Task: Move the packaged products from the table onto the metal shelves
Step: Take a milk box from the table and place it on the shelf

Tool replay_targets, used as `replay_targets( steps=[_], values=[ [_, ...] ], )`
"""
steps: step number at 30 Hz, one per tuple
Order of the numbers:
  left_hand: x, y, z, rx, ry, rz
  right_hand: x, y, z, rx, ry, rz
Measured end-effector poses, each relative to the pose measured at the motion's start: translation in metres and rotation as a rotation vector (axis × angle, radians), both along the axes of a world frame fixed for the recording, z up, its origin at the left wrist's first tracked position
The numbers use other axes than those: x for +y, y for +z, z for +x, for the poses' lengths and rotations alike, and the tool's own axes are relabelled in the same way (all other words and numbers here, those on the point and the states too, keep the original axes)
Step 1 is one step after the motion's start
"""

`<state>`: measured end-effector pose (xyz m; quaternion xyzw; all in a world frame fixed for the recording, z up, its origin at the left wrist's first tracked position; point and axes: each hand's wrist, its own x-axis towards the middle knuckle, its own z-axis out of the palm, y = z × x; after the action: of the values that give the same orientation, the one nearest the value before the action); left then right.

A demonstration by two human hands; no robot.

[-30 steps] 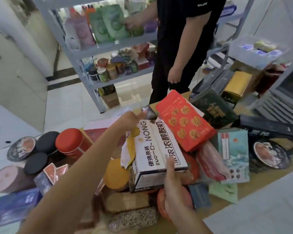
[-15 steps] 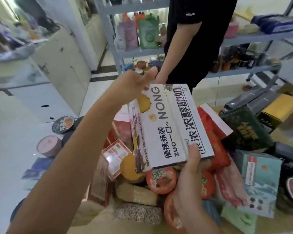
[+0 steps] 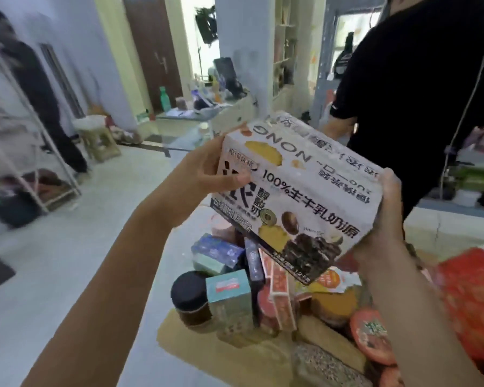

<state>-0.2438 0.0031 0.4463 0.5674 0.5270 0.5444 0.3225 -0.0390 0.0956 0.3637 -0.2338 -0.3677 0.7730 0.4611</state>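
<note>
Gripping the white milk box (image 3: 299, 196) at both ends, the left hand (image 3: 207, 171) curls its thumb over the front and the right hand (image 3: 386, 216) wraps round the other end. The box hangs tilted in the air above the left end of the tabletop (image 3: 207, 347). It hides the packs under it. The jar (image 3: 190, 297) and teal box (image 3: 229, 300) stand near that edge. The metal shelf (image 3: 39, 152) on the far left is blurry.
</note>
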Motion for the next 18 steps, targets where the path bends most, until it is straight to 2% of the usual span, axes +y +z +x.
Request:
replay_targets(
  steps=[1,2,4,7,10,14,18],
  values=[
    [-0.02,-0.003,-0.011,-0.007,0.064,-0.005,0.001,0.026,-0.02,-0.099,0.043,0.075],
    [-0.041,-0.007,-0.021,-0.02,0.134,-0.001,-0.006,0.038,-0.027,-0.088,0.086,0.054],
    [-0.084,-0.011,-0.038,-0.066,0.294,0.047,-0.013,0.055,-0.07,-0.214,0.146,0.134],
    [-0.152,-0.016,-0.063,-0.128,0.507,0.141,-0.042,0.054,-0.118,-0.309,0.272,0.148],
    [-0.226,-0.018,-0.09,-0.144,0.682,0.184,-0.1,0.069,-0.178,-0.45,0.33,0.325],
    [-0.32,-0.013,-0.119,-0.157,0.974,0.214,-0.186,0.078,-0.25,-0.414,0.572,0.566],
    [-0.399,-0.004,-0.134,-0.157,1.22,0.258,-0.263,0.081,-0.306,-0.219,0.874,0.785]
  ],
)
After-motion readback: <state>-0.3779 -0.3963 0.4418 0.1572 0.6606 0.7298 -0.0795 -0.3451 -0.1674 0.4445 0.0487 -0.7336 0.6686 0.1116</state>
